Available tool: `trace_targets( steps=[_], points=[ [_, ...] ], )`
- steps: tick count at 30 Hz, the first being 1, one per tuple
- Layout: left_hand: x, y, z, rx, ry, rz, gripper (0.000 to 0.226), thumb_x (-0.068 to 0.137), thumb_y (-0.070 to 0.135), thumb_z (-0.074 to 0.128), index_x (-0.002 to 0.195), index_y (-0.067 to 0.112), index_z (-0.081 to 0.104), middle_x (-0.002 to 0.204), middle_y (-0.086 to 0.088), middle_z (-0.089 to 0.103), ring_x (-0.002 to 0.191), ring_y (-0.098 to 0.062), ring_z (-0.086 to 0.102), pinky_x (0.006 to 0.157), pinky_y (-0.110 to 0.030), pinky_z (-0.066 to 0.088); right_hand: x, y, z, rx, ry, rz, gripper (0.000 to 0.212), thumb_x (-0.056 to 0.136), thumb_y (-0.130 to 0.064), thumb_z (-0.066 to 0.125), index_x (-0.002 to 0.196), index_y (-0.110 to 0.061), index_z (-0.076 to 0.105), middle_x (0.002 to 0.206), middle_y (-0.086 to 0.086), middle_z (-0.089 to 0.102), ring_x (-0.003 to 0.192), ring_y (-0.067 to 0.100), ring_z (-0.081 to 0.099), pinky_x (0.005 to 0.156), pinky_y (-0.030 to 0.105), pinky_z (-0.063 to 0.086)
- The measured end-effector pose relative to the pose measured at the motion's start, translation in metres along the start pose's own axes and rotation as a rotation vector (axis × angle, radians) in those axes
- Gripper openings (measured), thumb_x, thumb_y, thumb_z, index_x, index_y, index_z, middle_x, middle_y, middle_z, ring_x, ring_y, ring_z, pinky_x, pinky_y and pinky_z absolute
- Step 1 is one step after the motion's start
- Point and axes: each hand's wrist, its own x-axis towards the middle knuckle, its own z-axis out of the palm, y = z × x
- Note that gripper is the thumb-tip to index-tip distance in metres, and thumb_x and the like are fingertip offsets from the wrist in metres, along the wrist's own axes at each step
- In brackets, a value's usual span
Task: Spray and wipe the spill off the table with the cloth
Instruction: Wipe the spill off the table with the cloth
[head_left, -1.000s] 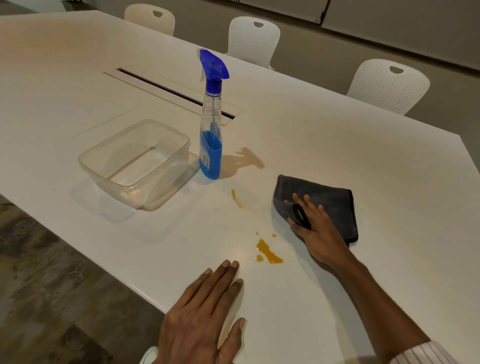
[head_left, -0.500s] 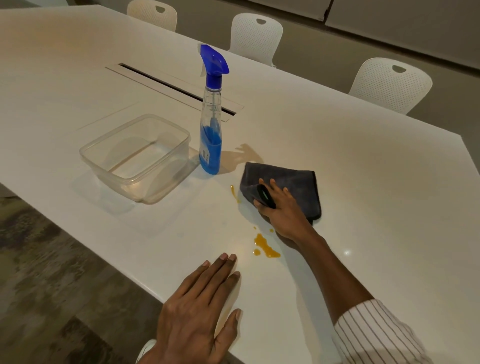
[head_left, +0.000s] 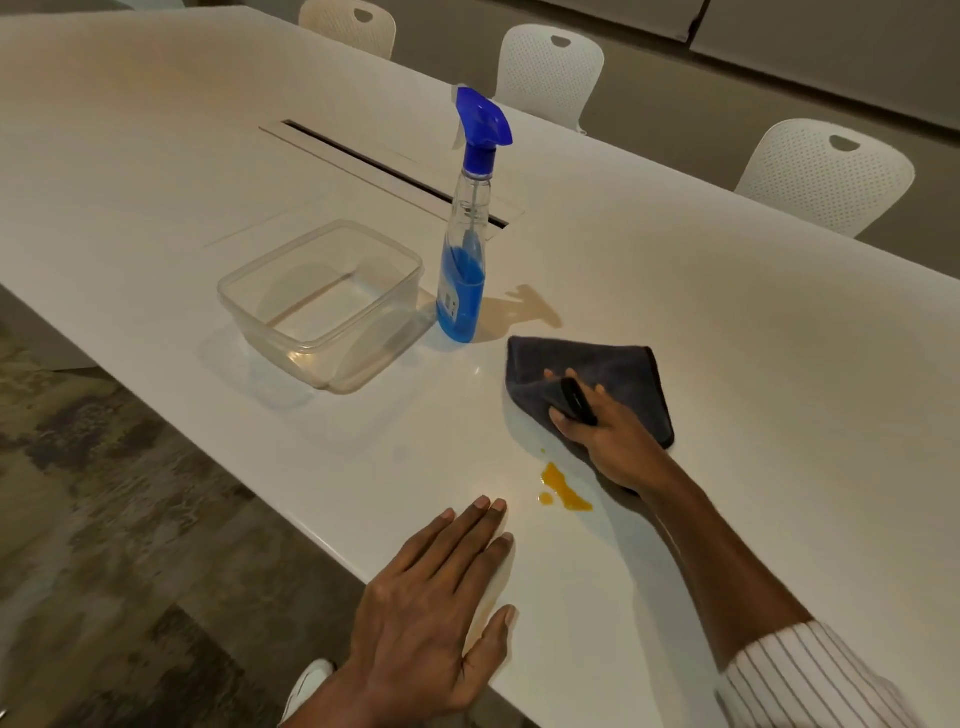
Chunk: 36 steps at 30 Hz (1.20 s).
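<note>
A dark grey cloth (head_left: 613, 369) lies on the white table (head_left: 727, 322), just right of the spray bottle (head_left: 461, 291), which is clear, holds blue liquid and has a blue trigger head. My right hand (head_left: 608, 434) presses on the cloth's near part, fingers bunching a fold; a black object sits among the fingers. An orange spill (head_left: 563, 491) with small drops lies just in front of the cloth, left of my right wrist. My left hand (head_left: 431, 613) rests flat on the table's near edge, fingers apart and holding nothing.
An empty clear plastic container (head_left: 322, 306) stands left of the bottle. A long cable slot (head_left: 384, 166) runs across the table behind it. White perforated chairs (head_left: 826, 176) line the far side. The table's near edge runs diagonally, with patterned floor (head_left: 104, 519) below.
My right hand slid the cloth left toward the bottle, over the small orange streak, which no longer shows. The larger spill and my left hand stayed put.
</note>
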Motion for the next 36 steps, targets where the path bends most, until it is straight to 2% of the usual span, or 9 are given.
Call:
trace_targets(
  steps=[3, 7, 12, 16, 21, 25, 30, 34, 36],
  points=[
    [0.001, -0.001, 0.000, 0.004, 0.000, 0.008, 0.054, 0.101, 0.047, 0.057, 0.144, 0.016, 0.070, 0.167, -0.003, 0.053, 0.159, -0.016, 0.045, 0.118, -0.044, 0.052, 0.008, -0.014, 0.014, -0.056, -0.001, -0.005, 0.064, 0.099, -0.049, 0.057, 0.158, -0.041, 0.031, 0.170, -0.009, 0.024, 0.160, 0.023, 0.006, 0.128, 0.050, 0.011],
    [0.000, -0.001, -0.001, 0.015, -0.009, 0.013, 0.054, 0.098, 0.045, 0.064, 0.143, 0.014, 0.070, 0.166, -0.004, 0.053, 0.158, -0.018, 0.046, 0.119, -0.045, 0.051, -0.027, -0.015, 0.033, -0.073, -0.127, -0.138, 0.065, 0.098, -0.047, 0.060, 0.152, -0.059, 0.026, 0.169, -0.024, 0.013, 0.159, 0.018, -0.004, 0.128, 0.055, 0.010],
    [0.000, -0.002, -0.001, 0.007, -0.004, 0.004, 0.056, 0.097, 0.045, 0.066, 0.145, 0.016, 0.069, 0.167, -0.003, 0.053, 0.158, -0.016, 0.045, 0.121, -0.043, 0.048, -0.080, 0.010, 0.017, -0.103, -0.102, -0.251, 0.062, 0.098, -0.042, 0.059, 0.151, -0.058, 0.031, 0.162, -0.035, 0.022, 0.154, -0.009, 0.004, 0.129, 0.037, 0.003],
    [0.000, -0.002, 0.000, 0.006, -0.006, 0.022, 0.054, 0.100, 0.045, 0.061, 0.144, 0.014, 0.069, 0.167, -0.005, 0.052, 0.159, -0.019, 0.045, 0.121, -0.045, 0.049, -0.069, 0.025, -0.004, -0.069, 0.029, -0.054, 0.060, 0.096, -0.044, 0.059, 0.150, -0.055, 0.036, 0.164, -0.032, 0.021, 0.157, 0.004, -0.001, 0.129, 0.050, 0.008],
    [-0.001, -0.001, 0.002, -0.064, 0.047, -0.008, 0.042, 0.099, 0.040, 0.062, 0.125, 0.010, 0.078, 0.158, -0.006, 0.063, 0.152, -0.020, 0.054, 0.118, -0.047, 0.053, -0.079, 0.000, 0.013, -0.216, 0.027, -0.267, 0.066, 0.101, -0.025, 0.063, 0.143, -0.061, 0.027, 0.153, -0.042, 0.016, 0.140, -0.030, -0.004, 0.123, 0.014, -0.007],
    [-0.002, -0.001, 0.002, -0.072, 0.112, -0.020, 0.035, 0.095, 0.039, 0.065, 0.110, 0.010, 0.079, 0.141, -0.011, 0.074, 0.139, -0.023, 0.066, 0.112, -0.044, 0.057, -0.117, 0.015, 0.018, -0.285, -0.074, -0.359, 0.056, 0.100, -0.024, 0.063, 0.149, -0.045, 0.044, 0.165, -0.028, 0.024, 0.157, -0.001, 0.007, 0.129, 0.039, 0.002],
    [-0.003, -0.001, 0.002, -0.068, 0.112, -0.025, 0.037, 0.096, 0.040, 0.062, 0.112, 0.011, 0.080, 0.140, -0.009, 0.075, 0.138, -0.022, 0.067, 0.110, -0.043, 0.059, -0.135, 0.043, -0.015, -0.209, -0.012, -0.265, 0.061, 0.096, -0.012, 0.070, 0.144, -0.045, 0.052, 0.164, -0.027, 0.030, 0.157, 0.001, 0.012, 0.130, 0.048, 0.008],
    [-0.003, -0.001, 0.003, -0.085, 0.092, -0.018, 0.036, 0.097, 0.039, 0.062, 0.111, 0.011, 0.079, 0.139, -0.010, 0.075, 0.139, -0.023, 0.066, 0.107, -0.046, 0.060, -0.103, 0.039, -0.026, -0.228, 0.165, -0.156, 0.064, 0.101, -0.023, 0.063, 0.137, -0.067, 0.036, 0.154, -0.044, 0.020, 0.155, -0.004, 0.007, 0.130, 0.035, 0.002],
    [-0.002, 0.000, 0.002, -0.076, 0.092, -0.015, 0.033, 0.093, 0.037, 0.066, 0.110, 0.011, 0.079, 0.137, -0.010, 0.076, 0.139, -0.023, 0.066, 0.106, -0.046, 0.060, -0.089, 0.024, -0.013, -0.262, 0.199, -0.135, 0.063, 0.101, -0.023, 0.062, 0.135, -0.064, 0.028, 0.147, -0.042, 0.010, 0.152, 0.001, 0.001, 0.126, 0.029, 0.000]
  ],
)
